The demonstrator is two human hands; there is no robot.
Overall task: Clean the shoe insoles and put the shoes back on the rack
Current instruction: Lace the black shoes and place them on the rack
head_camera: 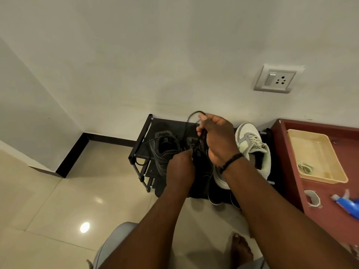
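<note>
A black shoe rack (pixel 140 140) stands against the wall. On its top shelf sits a black shoe (pixel 165 150) at the left, a second black shoe (pixel 200 167) in the middle, mostly hidden by my hands, and a white and grey sneaker (pixel 252 146) at the right. My right hand (pixel 217 138) pinches a black lace (pixel 191 118) and holds it up above the middle shoe. My left hand (pixel 180 169) pinches the lace lower down, at the shoe's opening. No insole shows.
A red-brown table (pixel 291 171) stands right of the rack with a cream tray (pixel 330 177), a tape roll (pixel 312 198) and a blue spray bottle (pixel 347 204). More dark shoes sit on the lower shelf (pixel 215 199). My bare foot (pixel 240 247) is on the tiled floor. A wall socket (pixel 277 78) is above.
</note>
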